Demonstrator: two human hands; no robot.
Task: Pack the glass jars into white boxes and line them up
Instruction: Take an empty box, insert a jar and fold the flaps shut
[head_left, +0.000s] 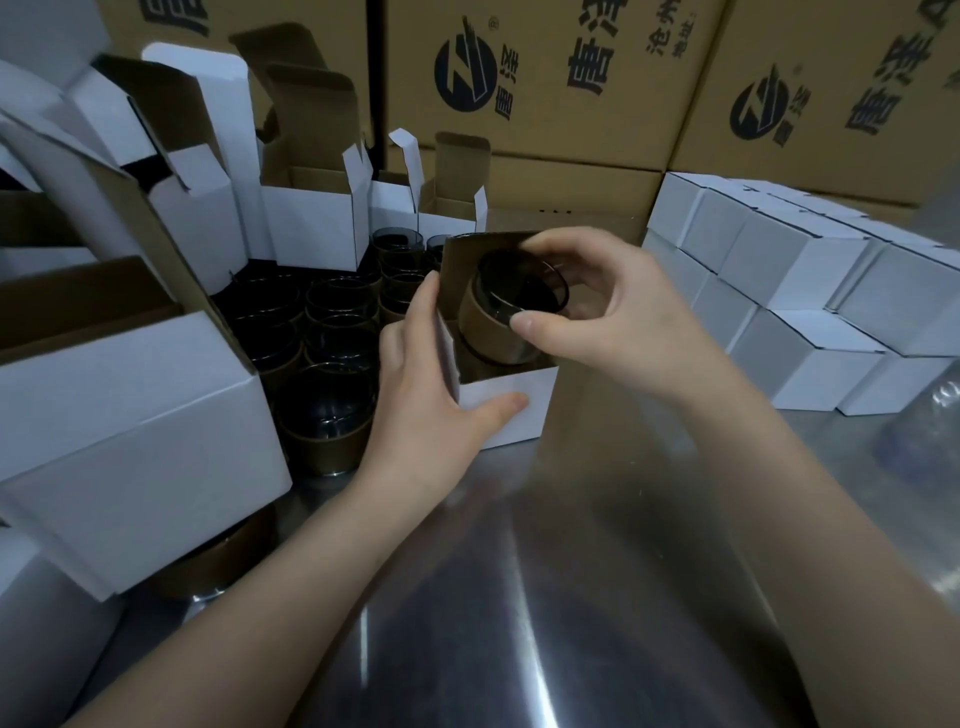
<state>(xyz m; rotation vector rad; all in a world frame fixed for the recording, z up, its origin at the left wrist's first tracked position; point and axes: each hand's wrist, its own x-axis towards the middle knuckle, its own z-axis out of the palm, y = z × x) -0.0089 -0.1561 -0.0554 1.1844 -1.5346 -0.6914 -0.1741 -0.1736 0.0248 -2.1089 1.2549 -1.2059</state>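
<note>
Pinched tilted, smoky glass jar (514, 306) (brown band round its base) between fingers (561, 244) of right hand (623, 306); gripped open white box (535, 415) just below with left hand (421, 395).

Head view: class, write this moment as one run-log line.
left hand: holds white box | right hand: grips glass jar, tilted, partly inside box

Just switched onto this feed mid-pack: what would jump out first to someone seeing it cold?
Dead centre, the right hand holds a dark glass jar tilted at the mouth of an open white box, which the left hand grips on the steel table. To the right stands a neat stack of closed white boxes. To the left, unpacked jars crowd among empty open boxes.
</note>
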